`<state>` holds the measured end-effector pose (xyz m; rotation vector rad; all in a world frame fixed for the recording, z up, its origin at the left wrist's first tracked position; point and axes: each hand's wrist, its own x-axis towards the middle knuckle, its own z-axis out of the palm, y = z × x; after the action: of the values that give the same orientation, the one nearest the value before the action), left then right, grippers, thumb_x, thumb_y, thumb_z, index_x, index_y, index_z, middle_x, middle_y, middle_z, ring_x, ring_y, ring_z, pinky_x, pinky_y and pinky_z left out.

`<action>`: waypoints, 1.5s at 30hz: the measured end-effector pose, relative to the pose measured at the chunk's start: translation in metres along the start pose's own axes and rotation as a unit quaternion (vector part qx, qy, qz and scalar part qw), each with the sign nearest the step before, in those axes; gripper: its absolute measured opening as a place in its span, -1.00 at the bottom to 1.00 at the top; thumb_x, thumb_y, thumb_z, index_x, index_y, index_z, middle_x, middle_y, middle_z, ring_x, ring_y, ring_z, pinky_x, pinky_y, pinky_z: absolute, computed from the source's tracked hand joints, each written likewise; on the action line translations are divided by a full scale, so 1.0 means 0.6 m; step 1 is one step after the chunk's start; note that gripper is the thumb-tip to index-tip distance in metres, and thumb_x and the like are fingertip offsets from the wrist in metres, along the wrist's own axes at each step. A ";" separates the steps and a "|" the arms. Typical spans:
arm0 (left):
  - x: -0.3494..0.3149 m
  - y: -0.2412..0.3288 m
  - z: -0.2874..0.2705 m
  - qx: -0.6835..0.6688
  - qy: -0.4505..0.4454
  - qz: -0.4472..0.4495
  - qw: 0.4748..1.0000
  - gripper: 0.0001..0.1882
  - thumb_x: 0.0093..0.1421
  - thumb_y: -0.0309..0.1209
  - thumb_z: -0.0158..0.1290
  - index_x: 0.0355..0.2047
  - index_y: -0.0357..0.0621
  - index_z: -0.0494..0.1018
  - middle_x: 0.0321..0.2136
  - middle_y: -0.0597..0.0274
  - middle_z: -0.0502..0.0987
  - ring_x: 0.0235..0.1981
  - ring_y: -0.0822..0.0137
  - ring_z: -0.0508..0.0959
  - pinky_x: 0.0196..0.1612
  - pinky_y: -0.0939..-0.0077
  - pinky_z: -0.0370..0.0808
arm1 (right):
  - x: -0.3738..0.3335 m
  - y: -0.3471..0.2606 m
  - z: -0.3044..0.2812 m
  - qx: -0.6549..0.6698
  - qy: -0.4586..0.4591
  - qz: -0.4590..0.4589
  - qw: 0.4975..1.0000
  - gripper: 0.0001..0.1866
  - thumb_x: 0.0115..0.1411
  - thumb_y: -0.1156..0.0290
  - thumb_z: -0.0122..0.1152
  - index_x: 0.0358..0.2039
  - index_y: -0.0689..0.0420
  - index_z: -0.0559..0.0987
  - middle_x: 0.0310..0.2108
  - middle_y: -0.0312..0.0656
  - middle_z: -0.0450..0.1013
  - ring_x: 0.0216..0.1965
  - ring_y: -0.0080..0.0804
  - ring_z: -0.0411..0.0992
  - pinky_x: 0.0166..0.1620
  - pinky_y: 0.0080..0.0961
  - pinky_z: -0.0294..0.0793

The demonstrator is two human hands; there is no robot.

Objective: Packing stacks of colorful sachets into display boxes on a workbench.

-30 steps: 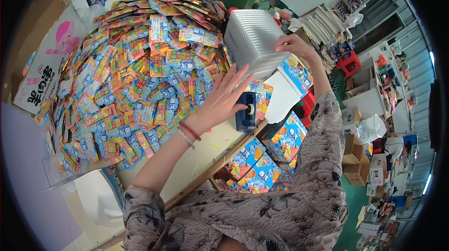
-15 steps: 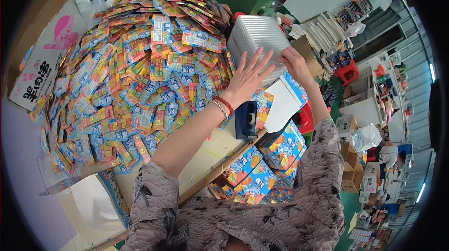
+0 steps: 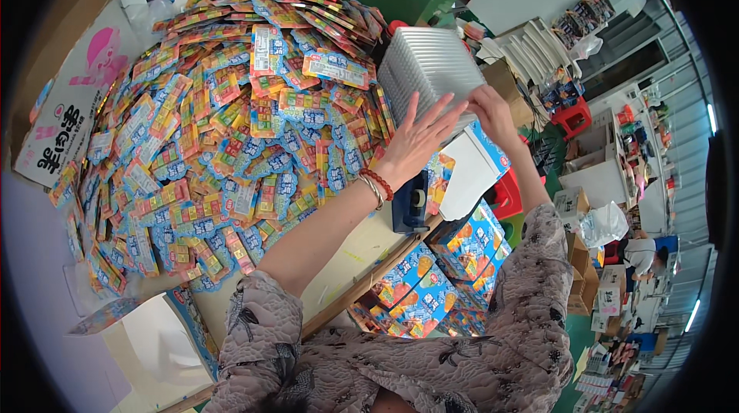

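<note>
A stack of clear plastic trays (image 3: 431,63) stands at the far edge of the table, right of a big heap of packets. My left hand (image 3: 419,140) is open over the near side of the stack, fingers outstretched, with a red bead bracelet and a silvery bangle on the wrist. At the stack's near right corner, the bent fingers of my right hand (image 3: 494,117) pinch the edge of a plastic tray; their tips are partly hidden. Below my left hand stands a dark blue tape dispenser (image 3: 409,203). An open box with a white flap (image 3: 471,174) lies under my right hand.
Colourful candy packets (image 3: 231,136) cover most of the table (image 3: 350,259). A printed carton (image 3: 73,97) stands at the left. Several blue printed boxes (image 3: 416,290) are stacked below the table's edge. A red stool (image 3: 506,196) is at the right; a person (image 3: 640,253) works far off.
My left hand has shifted slightly down and right, its fingers drawing nearer together and toward my right hand. The right hand has moved a little right and down, staying by the stack.
</note>
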<state>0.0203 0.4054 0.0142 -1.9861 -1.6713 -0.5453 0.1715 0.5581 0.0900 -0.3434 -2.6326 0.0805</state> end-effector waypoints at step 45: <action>-0.595 0.131 -0.433 -0.556 -0.051 -0.445 0.701 -0.73 0.23 -0.39 0.01 -0.11 -0.27 0.44 -0.29 0.00 0.54 -0.20 0.10 0.55 -0.09 0.34 0.47 | 0.137 -0.717 0.114 0.611 0.102 0.064 0.783 -0.84 0.26 0.38 0.05 -0.17 0.10 0.39 -0.45 -0.39 0.35 -0.46 -0.68 0.31 -0.42 -0.70 0.34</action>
<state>0.0377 -0.0426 0.0052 -1.5784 -2.6990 -2.2728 -0.0282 0.1635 0.1173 -0.0415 -1.8109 1.5798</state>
